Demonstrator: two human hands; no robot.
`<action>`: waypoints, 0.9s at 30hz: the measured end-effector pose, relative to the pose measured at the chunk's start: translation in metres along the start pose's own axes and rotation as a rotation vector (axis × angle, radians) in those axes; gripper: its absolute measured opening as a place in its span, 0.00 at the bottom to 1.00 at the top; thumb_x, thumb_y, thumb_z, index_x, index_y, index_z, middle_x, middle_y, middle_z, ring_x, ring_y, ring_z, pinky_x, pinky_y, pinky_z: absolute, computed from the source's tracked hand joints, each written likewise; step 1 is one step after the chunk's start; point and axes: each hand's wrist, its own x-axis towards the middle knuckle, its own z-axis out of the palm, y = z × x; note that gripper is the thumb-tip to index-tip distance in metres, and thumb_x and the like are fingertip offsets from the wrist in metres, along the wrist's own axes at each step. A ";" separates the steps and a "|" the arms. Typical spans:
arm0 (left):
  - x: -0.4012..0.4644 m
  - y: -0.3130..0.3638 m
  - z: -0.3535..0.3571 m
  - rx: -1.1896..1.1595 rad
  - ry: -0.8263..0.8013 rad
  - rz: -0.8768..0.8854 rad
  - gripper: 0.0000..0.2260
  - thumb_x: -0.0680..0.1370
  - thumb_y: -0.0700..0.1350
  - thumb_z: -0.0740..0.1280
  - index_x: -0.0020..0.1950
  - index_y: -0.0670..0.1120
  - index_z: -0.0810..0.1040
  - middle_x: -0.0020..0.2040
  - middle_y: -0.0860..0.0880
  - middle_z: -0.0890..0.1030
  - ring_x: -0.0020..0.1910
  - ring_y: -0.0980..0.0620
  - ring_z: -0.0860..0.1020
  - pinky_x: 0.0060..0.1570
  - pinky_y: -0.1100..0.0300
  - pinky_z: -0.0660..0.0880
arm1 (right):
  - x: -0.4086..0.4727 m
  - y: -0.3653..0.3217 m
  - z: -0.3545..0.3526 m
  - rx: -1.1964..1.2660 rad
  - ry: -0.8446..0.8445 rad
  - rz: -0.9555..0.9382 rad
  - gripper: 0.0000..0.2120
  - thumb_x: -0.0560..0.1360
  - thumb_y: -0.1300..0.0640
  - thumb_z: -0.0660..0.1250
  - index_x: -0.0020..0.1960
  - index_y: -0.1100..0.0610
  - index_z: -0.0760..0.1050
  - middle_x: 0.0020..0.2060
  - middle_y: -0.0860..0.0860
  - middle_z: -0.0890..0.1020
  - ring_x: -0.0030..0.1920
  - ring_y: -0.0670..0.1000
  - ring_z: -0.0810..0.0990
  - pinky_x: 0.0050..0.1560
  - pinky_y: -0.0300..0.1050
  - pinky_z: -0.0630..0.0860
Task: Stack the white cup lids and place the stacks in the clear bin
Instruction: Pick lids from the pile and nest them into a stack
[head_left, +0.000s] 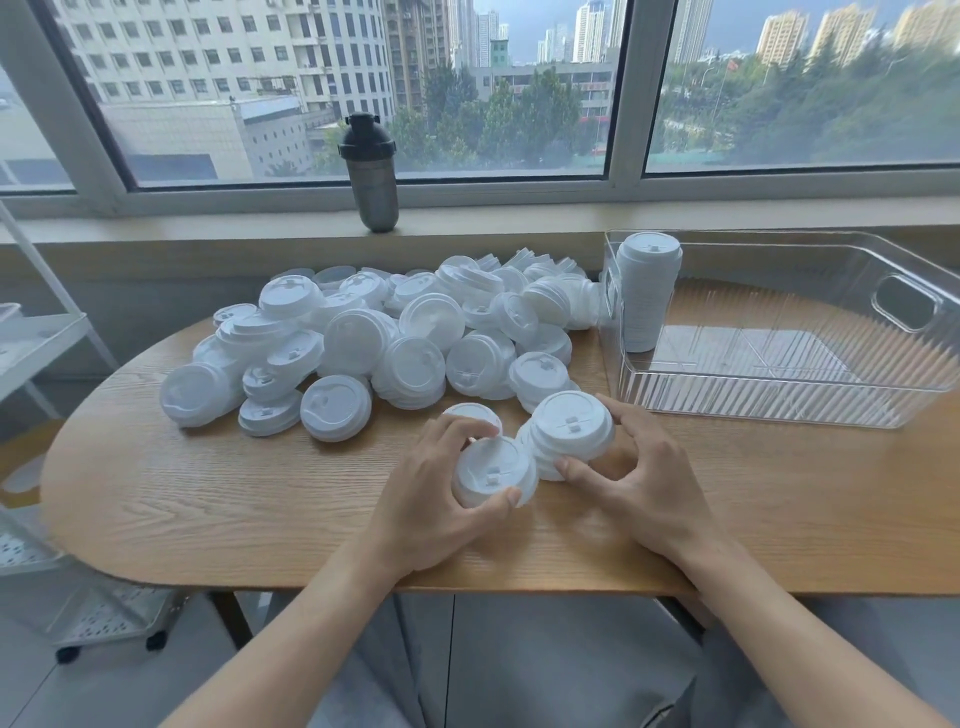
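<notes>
The left hand (426, 499) has its grip curled round a white lid (493, 475), while the right hand (639, 483) pinches a short lid stack (569, 434) just beside it on the bench (208, 493). A loose lid pile (374, 343) lies behind, and one tall stack (647, 291) stands upright in the clear bin (831, 400).

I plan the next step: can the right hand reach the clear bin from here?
Probably yes: the clear bin sits just beyond the right hand, nothing between them, though that hand holds a short lid stack.

Left hand (431, 483) curls round a lid (493, 470); right hand (644, 478) grips a short lid stack (569, 428), forearms angled inward
</notes>
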 end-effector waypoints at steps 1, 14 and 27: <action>-0.004 0.001 -0.001 0.033 -0.040 0.016 0.26 0.70 0.63 0.73 0.63 0.54 0.75 0.60 0.62 0.74 0.59 0.60 0.75 0.57 0.61 0.74 | -0.004 -0.001 -0.002 0.002 0.001 0.003 0.33 0.67 0.39 0.79 0.68 0.45 0.74 0.61 0.38 0.77 0.65 0.39 0.73 0.65 0.34 0.67; -0.004 -0.005 0.005 0.160 -0.137 -0.070 0.32 0.72 0.70 0.71 0.71 0.56 0.72 0.67 0.60 0.76 0.67 0.60 0.72 0.68 0.58 0.68 | -0.037 -0.001 -0.015 -0.206 -0.096 0.027 0.33 0.60 0.27 0.75 0.57 0.44 0.75 0.52 0.36 0.75 0.56 0.39 0.71 0.56 0.36 0.69; 0.002 -0.010 0.008 0.174 -0.092 -0.144 0.34 0.71 0.63 0.68 0.75 0.54 0.71 0.70 0.56 0.76 0.71 0.54 0.70 0.72 0.51 0.66 | -0.021 -0.006 -0.003 -0.215 -0.182 -0.046 0.40 0.63 0.29 0.76 0.68 0.49 0.74 0.58 0.40 0.77 0.61 0.44 0.72 0.65 0.41 0.69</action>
